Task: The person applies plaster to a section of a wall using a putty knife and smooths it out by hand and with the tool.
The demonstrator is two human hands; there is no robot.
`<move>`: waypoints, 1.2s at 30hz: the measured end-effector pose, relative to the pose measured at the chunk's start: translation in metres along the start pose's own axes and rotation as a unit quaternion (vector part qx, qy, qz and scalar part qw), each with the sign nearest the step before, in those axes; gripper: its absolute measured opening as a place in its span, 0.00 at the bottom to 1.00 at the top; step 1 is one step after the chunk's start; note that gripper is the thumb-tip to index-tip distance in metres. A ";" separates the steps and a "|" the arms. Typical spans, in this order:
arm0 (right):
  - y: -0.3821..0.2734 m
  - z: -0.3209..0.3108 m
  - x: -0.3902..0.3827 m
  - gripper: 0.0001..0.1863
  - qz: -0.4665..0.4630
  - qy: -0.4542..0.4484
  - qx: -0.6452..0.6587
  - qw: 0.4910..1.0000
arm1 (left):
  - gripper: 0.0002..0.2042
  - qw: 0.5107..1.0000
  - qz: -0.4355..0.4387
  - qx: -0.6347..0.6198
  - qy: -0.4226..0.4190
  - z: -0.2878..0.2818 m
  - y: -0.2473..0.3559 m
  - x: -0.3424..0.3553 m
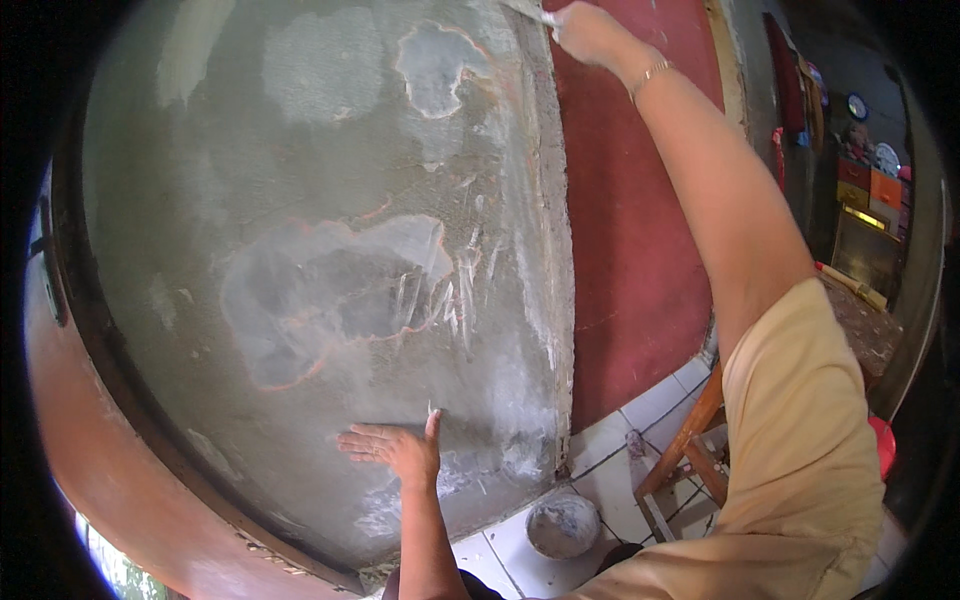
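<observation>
A grey plastered wall point(200, 180) with lighter patches fills most of the view. My left hand point(405, 455) is low down against this wall, its fingers stretched out and thumb pointing up. High up near the wall's right edge, my right hand point(590, 32) is closed round the pale handle of a putty knife point(548, 18). The knife's thin blade points left toward the plaster and is partly cut off by the top of the picture. A bracelet point(650, 78) circles my right wrist.
A bucket point(563, 525) with greyish residue stands on the white floor tiles point(610, 480). Right of it is a wooden stool or ladder point(690, 440). Beyond the wall's rough edge lies a red wall point(630, 250). Orange drawers point(886, 188) show through a doorway at far right.
</observation>
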State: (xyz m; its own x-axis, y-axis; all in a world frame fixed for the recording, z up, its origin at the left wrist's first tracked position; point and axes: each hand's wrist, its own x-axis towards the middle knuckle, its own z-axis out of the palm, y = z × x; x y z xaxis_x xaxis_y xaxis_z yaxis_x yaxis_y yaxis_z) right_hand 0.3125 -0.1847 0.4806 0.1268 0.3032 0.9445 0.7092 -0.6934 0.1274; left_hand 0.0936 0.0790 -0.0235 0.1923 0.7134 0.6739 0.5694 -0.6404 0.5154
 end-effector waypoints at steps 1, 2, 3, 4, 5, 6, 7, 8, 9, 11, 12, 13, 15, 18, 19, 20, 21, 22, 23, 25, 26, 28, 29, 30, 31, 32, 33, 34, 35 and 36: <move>0.011 0.007 -0.005 0.11 -0.026 -0.025 -0.008 0.999 | 0.69 1.000 0.003 -0.007 0.004 0.003 0.004 0.000; 0.007 0.015 -0.022 0.11 -0.028 -0.052 -0.007 0.998 | 0.69 1.000 0.003 -0.003 0.007 0.003 -0.001 0.000; 0.005 0.023 -0.046 0.11 -0.031 -0.079 -0.008 0.996 | 0.69 1.000 0.003 0.000 0.010 0.003 -0.004 -0.001; -0.012 0.021 -0.082 0.10 -0.014 -0.078 0.019 0.997 | 0.69 1.000 -0.001 0.008 0.005 0.001 -0.009 0.000; -0.014 0.027 -0.111 0.09 0.035 -0.102 0.045 0.993 | 0.69 1.000 -0.002 0.012 0.000 0.000 -0.009 0.001; -0.026 0.023 -0.141 0.10 0.033 -0.143 0.058 0.987 | 0.69 1.000 -0.006 0.020 -0.002 -0.002 -0.014 0.002; -0.030 0.020 -0.168 0.10 0.022 -0.165 0.081 0.983 | 0.69 1.000 -0.009 0.021 -0.003 -0.006 -0.015 0.003; -0.027 0.018 -0.194 0.09 0.012 -0.189 0.096 0.977 | 0.69 1.000 -0.008 0.016 -0.008 -0.004 -0.011 0.003; -0.022 0.018 -0.221 0.08 0.009 -0.181 0.157 0.971 | 0.69 1.000 -0.008 0.014 -0.011 -0.003 -0.008 0.002; -0.022 0.012 -0.234 0.08 0.030 -0.195 0.223 0.955 | 0.69 1.000 -0.004 0.019 -0.010 0.001 -0.010 0.001; -0.019 0.006 -0.229 0.08 0.055 -0.215 0.228 0.948 | 0.69 1.000 -0.003 0.025 -0.009 0.001 -0.012 0.002; -0.018 -0.004 -0.224 0.09 0.082 -0.237 0.228 0.941 | 0.69 1.000 -0.004 0.023 -0.010 0.002 -0.012 0.001; -0.012 -0.006 -0.193 0.10 0.090 -0.167 0.251 0.949 | 0.69 1.000 -0.002 0.023 -0.013 0.004 -0.011 0.001; -0.009 -0.011 -0.125 0.12 0.003 -0.063 0.216 0.974 | 0.69 1.000 0.008 0.019 0.011 0.004 -0.011 0.002; -0.015 -0.014 -0.103 0.13 -0.005 -0.032 0.182 0.983 | 0.69 1.000 0.008 0.018 0.011 0.004 -0.010 0.002; -0.020 -0.010 -0.086 0.16 -0.062 0.033 0.175 0.982 | 0.69 1.000 0.006 0.019 0.011 0.003 -0.010 0.002; -0.012 -0.005 -0.059 0.13 -0.052 0.014 0.131 0.990 | 0.69 1.000 0.006 0.019 0.009 0.003 -0.009 0.001; -0.013 -0.001 -0.039 0.13 -0.099 0.051 0.119 0.987 | 0.69 1.000 0.005 0.016 0.010 0.002 -0.010 0.001; -0.014 0.007 -0.024 0.14 -0.144 0.087 0.107 0.980 | 0.69 1.000 0.005 0.016 0.010 0.001 -0.012 0.001; -0.006 0.013 0.000 0.15 -0.091 0.034 0.019 0.995 | 0.69 1.000 0.006 0.010 0.004 0.005 -0.008 0.000; -0.002 0.016 0.005 0.15 -0.064 0.007 -0.026 0.998 | 0.69 1.000 0.006 0.012 0.000 0.006 -0.006 0.000; 0.009 0.027 -0.016 0.12 -0.081 -0.032 0.003 0.996 | 0.69 1.000 -0.001 0.014 -0.008 0.006 -0.006 0.001; 0.007 0.029 -0.034 0.11 -0.089 -0.053 0.017 0.994 | 0.69 1.000 -0.006 0.012 -0.014 0.005 -0.006 0.001; -0.009 0.027 -0.062 0.12 -0.053 -0.093 0.016 0.994 | 0.69 1.000 -0.013 0.013 -0.019 0.002 -0.009 0.001; -0.032 0.022 -0.097 0.12 -0.017 -0.130 0.019 0.991 | 0.69 1.000 -0.017 0.017 -0.016 -0.003 -0.015 0.003; -0.040 0.019 -0.132 0.11 -0.029 -0.132 0.036 0.990 | 0.69 1.000 -0.015 0.013 -0.018 -0.005 -0.014 0.003; -0.035 0.026 -0.166 0.10 -0.042 -0.142 0.020 0.989 | 0.69 1.000 -0.013 0.008 -0.020 -0.003 -0.011 0.003; -0.041 0.018 -0.195 0.09 -0.044 -0.162 0.027 0.985 | 0.69 1.000 -0.013 0.011 -0.020 -0.003 -0.011 0.003; -0.038 0.012 -0.217 0.09 -0.014 -0.200 0.035 0.979 | 0.69 1.000 -0.011 0.009 -0.020 -0.001 -0.006 0.002; -0.036 0.006 -0.230 0.09 -0.015 -0.248 0.071 0.966 | 0.69 1.000 -0.011 0.012 -0.016 -0.002 -0.006 0.003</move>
State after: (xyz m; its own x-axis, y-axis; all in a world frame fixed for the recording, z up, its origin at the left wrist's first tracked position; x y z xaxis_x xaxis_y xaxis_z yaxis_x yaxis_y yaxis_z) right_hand 0.2621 -0.2261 0.2570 0.3967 0.6227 0.6745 0.8012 -0.5934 0.0766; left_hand 0.0896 0.0843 -0.0235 0.2040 0.7361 0.6454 0.5934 -0.6173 0.5165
